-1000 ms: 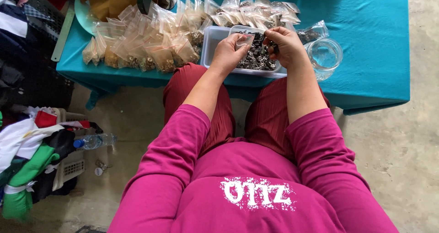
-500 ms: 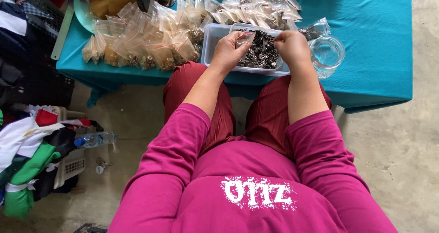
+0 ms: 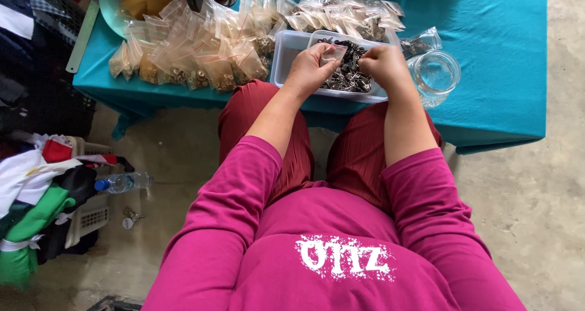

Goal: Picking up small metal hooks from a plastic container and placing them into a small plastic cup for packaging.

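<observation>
Nearest to us we see pink sleeves and red trousers, with bare forearms reaching toward a table under a teal cloth. Down on the floor to the left lie a water bottle and a heap of clothes. At the table's near edge sits a clear plastic tray holding a pile of small dark metal parts. Our left hand hovers over this tray, its fingers pinched on a small clear bag held just above the parts. Our right hand is beside it over the same tray, fingers curled in close together; we cannot tell what, if anything, they grip. Just right of the tray stands a clear glass jar. Farther back, filled little bags lie spread in rows across the cloth, left of the tray and behind it.
</observation>
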